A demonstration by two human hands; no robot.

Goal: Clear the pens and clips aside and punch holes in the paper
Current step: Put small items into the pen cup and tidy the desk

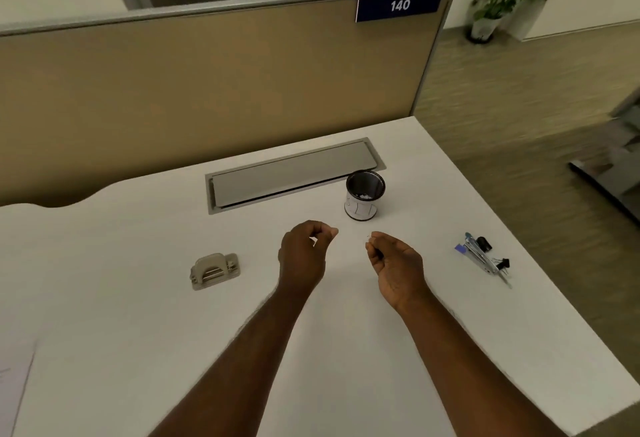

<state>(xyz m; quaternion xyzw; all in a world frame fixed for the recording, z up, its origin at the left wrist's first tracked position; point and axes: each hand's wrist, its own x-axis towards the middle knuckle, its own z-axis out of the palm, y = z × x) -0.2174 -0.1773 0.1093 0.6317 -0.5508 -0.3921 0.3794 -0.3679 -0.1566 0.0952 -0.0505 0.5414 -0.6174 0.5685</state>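
On the worktop [104, 315]: we hold both hands just above the middle, close together, near the cup.
Left hand [304, 253]: our grip is pinched shut, thumb against fingertips; whether anything small sits in it, we cannot tell.
Right hand [394, 263]: our fingers are curled in a pinch too, with something thin and dark showing at the fingertips, perhaps a clip; too small for us to be sure.
Why so held: we judge the two pinches suit picking up or carrying tiny items, which fits the clearing step.
Cup [365, 194]: it stands upright just beyond our hands, open-topped, with a few pale bits at the bottom that we cannot identify. We take it as the likely place for small clips.
Pens and clips [485, 258]: they lie bunched near the right edge, well apart from our hands, black binder clips touching the pens. Grouped there, they leave the centre free for punching.
Punch [214, 270]: it sits to our left, untouched, within easy reach.
Paper [14, 388]: only a corner shows at the far left edge; it is not yet by the punch.
Progress: clearing looks nearly done, punching not begun.
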